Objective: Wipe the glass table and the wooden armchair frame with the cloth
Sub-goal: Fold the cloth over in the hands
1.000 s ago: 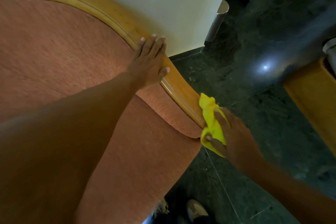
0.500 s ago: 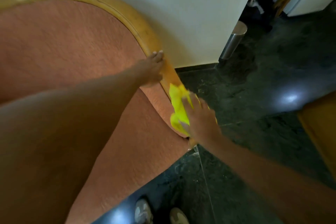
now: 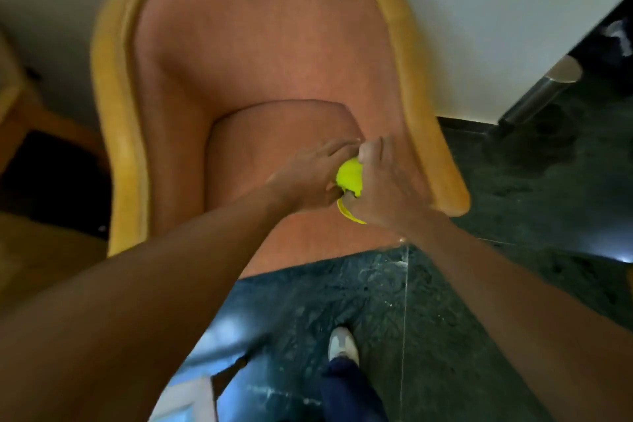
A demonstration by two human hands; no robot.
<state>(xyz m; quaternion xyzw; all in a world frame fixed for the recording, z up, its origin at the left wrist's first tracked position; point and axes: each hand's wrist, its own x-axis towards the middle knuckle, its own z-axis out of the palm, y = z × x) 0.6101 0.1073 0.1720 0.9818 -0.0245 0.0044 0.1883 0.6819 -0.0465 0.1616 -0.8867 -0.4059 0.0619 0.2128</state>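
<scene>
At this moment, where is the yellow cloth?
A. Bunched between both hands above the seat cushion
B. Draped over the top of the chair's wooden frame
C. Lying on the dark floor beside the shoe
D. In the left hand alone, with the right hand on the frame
A: the yellow cloth sits bunched between the left hand and right hand, over the seat cushion.
</scene>
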